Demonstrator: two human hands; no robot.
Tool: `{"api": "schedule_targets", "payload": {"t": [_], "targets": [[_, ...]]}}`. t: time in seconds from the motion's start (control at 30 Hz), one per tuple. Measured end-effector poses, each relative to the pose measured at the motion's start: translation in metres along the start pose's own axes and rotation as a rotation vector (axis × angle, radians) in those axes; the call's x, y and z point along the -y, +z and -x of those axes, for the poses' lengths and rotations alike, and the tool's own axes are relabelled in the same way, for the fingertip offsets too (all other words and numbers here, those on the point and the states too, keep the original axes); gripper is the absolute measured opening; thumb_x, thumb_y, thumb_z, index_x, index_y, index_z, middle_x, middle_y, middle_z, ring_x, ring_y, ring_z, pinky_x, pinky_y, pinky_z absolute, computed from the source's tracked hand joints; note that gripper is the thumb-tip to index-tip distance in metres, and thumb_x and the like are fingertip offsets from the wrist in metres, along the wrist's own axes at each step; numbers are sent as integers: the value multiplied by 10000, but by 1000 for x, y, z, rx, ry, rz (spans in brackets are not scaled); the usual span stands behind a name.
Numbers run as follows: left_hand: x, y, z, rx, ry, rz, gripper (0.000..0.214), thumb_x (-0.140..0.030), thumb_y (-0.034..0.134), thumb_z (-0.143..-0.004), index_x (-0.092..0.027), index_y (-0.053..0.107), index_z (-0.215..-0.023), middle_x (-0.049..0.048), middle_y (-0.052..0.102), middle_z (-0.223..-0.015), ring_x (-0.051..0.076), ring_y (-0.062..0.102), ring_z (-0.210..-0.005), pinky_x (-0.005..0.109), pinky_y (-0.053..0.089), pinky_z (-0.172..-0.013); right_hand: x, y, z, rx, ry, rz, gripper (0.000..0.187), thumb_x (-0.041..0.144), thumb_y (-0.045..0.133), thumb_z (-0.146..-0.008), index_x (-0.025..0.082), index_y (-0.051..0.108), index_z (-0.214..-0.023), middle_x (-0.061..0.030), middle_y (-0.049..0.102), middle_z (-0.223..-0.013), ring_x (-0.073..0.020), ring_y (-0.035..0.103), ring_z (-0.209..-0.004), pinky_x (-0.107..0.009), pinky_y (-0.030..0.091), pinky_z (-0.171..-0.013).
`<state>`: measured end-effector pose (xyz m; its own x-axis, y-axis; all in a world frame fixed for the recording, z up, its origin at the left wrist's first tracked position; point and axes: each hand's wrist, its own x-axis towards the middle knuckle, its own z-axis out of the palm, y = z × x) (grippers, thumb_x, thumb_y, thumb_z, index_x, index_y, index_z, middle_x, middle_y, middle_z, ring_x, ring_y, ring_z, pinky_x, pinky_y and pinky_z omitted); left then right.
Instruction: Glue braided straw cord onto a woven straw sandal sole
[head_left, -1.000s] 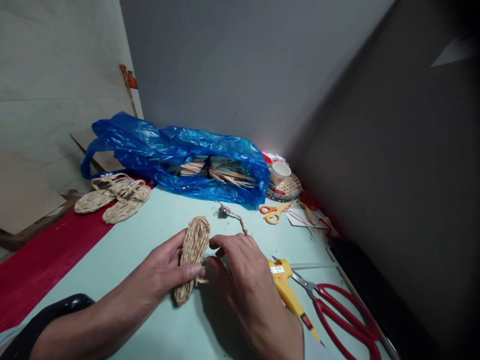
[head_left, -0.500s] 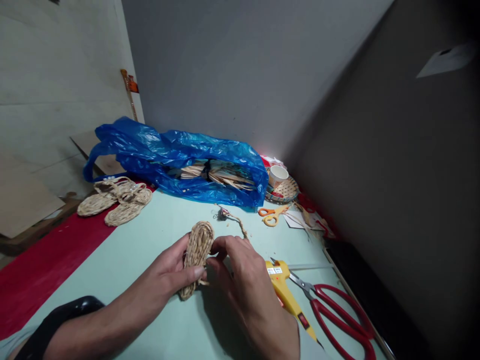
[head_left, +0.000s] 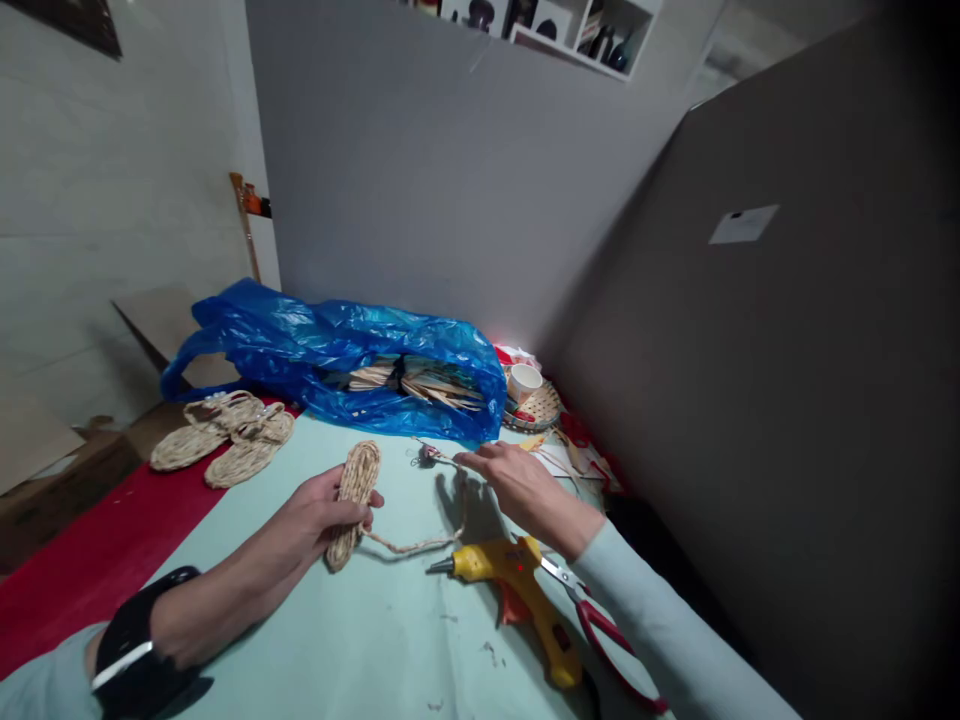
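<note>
Holding: left hand (head_left: 319, 515), fingers closed round woven straw sole (head_left: 358, 475), over table (head_left: 322, 645); right hand (head_left: 517, 485), part-curled near braided cord (head_left: 409, 549), grip unclear; risk: slack cord might snag glue gun (head_left: 517, 575) if drawn bodyward

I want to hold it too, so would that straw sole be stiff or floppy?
Probably fairly stiff: the straw sole pokes out past the left hand without drooping. It's likely light, since it seems to be just braided straw, held in one hand. Its loose cord looks floppy, though: it curves slackly between the sole and the right hand.
</note>
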<state>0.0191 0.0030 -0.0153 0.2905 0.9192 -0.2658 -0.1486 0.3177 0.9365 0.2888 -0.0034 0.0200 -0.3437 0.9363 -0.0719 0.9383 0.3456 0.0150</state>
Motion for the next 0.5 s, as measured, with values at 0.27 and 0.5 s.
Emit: {"api": "schedule_targets", "payload": {"t": [0.27,0.5], "targets": [[-27,2,3,-22,-34,98,261,-68,893,-690,-204,671,-679,-31,668,-681,135,629,-643,202,540,-606,-1,18,-31,-17,-126,105,362,375,696,-1029,188,646,-1335,-109,666,-1355,-264,698,-1131,-479,613,-948],[-21,-22,-25,-103,-102,121,39,-143,753,-927,-155,718,-915,13,735,-889,148,700,-780,278,611,-754,-18,21,-31,-57,-171,137,356,375,691,-1033,197,645,-1338,-103,665,-1359,-262,697,-1132,-481,614,-947]]}}
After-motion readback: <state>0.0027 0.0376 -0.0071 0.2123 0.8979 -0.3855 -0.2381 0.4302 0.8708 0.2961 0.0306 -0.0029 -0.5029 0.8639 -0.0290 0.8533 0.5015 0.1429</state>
